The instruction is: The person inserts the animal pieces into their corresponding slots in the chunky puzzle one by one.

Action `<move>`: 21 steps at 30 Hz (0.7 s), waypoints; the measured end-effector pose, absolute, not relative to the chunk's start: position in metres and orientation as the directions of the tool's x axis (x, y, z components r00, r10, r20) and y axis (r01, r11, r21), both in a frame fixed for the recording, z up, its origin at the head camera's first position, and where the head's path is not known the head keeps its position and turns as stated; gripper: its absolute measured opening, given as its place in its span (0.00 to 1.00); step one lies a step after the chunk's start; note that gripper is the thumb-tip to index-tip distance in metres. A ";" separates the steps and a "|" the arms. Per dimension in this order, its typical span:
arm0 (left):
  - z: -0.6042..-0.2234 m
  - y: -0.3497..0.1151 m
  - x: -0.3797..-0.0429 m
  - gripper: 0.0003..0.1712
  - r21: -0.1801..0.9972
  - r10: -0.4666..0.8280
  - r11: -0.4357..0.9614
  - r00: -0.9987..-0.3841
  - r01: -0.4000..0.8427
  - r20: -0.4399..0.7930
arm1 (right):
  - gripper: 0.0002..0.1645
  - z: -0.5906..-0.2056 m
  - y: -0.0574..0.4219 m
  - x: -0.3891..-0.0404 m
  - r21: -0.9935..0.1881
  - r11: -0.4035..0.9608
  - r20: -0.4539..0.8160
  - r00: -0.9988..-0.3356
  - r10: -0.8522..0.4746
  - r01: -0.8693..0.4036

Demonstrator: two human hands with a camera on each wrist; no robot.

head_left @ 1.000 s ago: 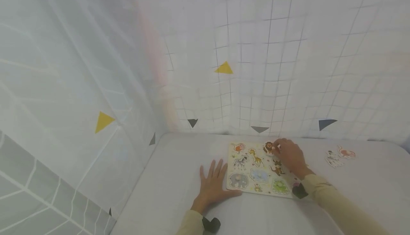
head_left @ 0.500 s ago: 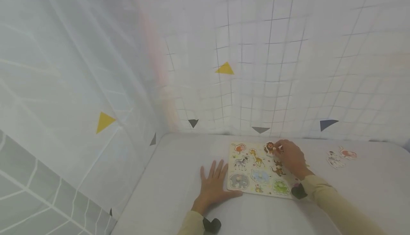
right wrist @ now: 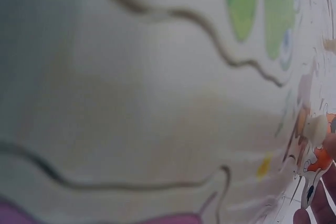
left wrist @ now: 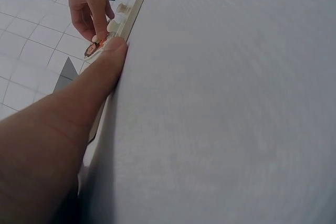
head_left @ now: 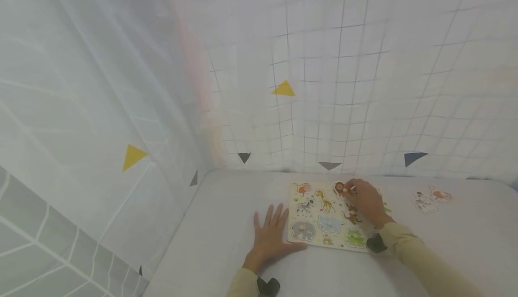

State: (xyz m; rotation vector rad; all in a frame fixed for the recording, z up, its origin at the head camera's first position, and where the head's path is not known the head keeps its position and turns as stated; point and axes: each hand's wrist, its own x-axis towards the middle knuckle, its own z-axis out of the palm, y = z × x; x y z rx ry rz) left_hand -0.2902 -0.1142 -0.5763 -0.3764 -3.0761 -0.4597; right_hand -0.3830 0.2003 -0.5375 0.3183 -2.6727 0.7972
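Note:
A wooden animal puzzle board (head_left: 339, 244) lies on the pale surface in the head view. At its far edge my right hand (head_left: 366, 201) pinches a lion puzzle piece (head_left: 339, 188) with thumb and fingers. The left wrist view shows this lion piece (left wrist: 93, 50) tilted at the board's edge, below the right fingertips. My left hand (head_left: 270, 237) lies flat with spread fingers at the board's left side, its thumb along the near edge. Giraffe (head_left: 324, 201), elephant (head_left: 302, 231) and frog (head_left: 355, 238) pictures show on the board. My right hand and forearm hide its right part.
To the right of the board lie a loose zebra piece (head_left: 424, 203) and a loose reddish animal piece (head_left: 441, 194). Knobs (left wrist: 122, 8) stick up from the board. A white sheet wall (head_left: 259, 121) with grid lines rises behind the surface.
The lion piece and my right hand have shifted very slightly, and a bit more of the board's right side shows past the hand. My left hand stays in place.

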 end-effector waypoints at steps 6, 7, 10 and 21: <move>-0.576 -0.115 -0.289 0.68 0.278 0.235 0.931 -0.971 0.237 0.042 | 0.14 -0.537 0.199 -0.381 -0.482 0.818 0.385 -0.914 -0.125 -0.315; -0.576 -0.114 -0.289 0.68 0.277 0.235 0.931 -0.971 0.238 0.043 | 0.14 -0.538 0.199 -0.381 -0.479 0.820 0.386 -0.914 -0.124 -0.313; -0.577 -0.114 -0.289 0.68 0.273 0.234 0.932 -0.971 0.237 0.047 | 0.13 -0.539 0.199 -0.382 -0.469 0.825 0.391 -0.912 -0.125 -0.314; -0.581 -0.114 -0.290 0.69 0.242 0.230 0.941 -0.972 0.236 0.053 | 0.13 -0.548 0.204 -0.385 -0.456 0.822 0.398 -0.904 -0.155 -0.342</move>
